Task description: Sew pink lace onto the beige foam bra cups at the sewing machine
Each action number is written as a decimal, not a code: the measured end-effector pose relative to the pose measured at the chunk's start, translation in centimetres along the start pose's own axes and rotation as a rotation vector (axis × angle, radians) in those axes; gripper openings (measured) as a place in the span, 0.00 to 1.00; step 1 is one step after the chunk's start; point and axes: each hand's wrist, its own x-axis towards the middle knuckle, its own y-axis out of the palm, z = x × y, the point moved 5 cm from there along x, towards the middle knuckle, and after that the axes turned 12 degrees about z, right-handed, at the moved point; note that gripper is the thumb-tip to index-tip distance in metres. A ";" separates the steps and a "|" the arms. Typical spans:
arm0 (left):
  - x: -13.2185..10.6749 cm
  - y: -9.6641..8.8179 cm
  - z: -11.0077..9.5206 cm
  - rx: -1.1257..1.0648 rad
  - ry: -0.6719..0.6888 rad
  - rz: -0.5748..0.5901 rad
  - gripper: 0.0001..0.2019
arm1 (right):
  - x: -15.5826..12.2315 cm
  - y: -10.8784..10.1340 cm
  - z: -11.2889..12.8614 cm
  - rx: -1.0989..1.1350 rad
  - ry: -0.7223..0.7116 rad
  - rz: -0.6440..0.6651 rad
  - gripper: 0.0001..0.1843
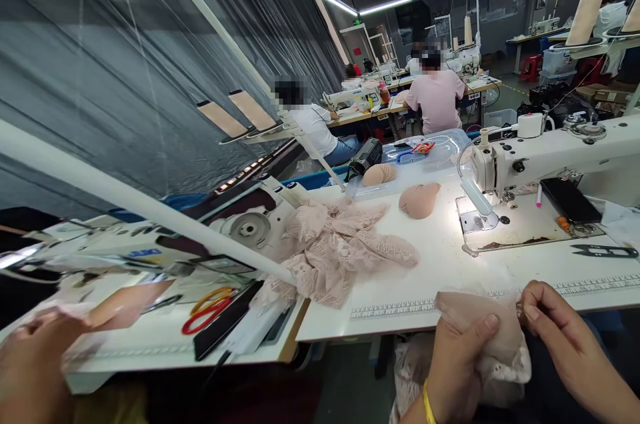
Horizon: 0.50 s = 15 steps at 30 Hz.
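In front of the table's edge, my left hand (457, 361) is closed on a beige bra cup (500, 334) with pale lace along its lower edge, the thumb pressed on top. My right hand (563, 324) pinches the cup's right edge between thumb and fingertips; the exact bit held is too small to make out. More lace fabric (410, 371) hangs below my left hand. Another beige cup (419, 201) lies on the table, left of the sewing machine (500, 164). A heap of beige lace pieces (340, 251) spreads over the table's left side.
Thread snips (605, 251) and a black phone (571, 200) lie by the machine. A measuring tape (393, 310) runs along the front edge. At left, a co-worker's hand (43, 344) holds beige fabric near red-handled scissors (207, 314). A slanting white pole (150, 194) crosses the left side.
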 end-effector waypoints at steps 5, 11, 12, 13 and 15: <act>0.2 0.1 0.4 -0.023 -0.014 0.025 0.25 | 0.1 0.6 3.7 -0.274 -0.256 0.044 0.10; -0.3 -1.3 -0.8 -0.005 0.004 -0.071 0.21 | 0.5 -2.9 0.8 -0.714 -0.402 0.153 0.07; -0.3 -1.6 -1.4 0.013 0.023 -0.109 0.19 | 0.6 -4.1 -0.1 -0.758 -0.365 0.107 0.07; -0.3 -1.8 -1.9 0.030 0.032 -0.127 0.18 | 0.7 -5.1 -0.9 -0.761 -0.306 0.094 0.07; 0.1 -1.5 -2.7 0.048 0.037 -0.100 0.18 | 0.7 -6.3 -1.7 -0.698 -0.211 0.135 0.08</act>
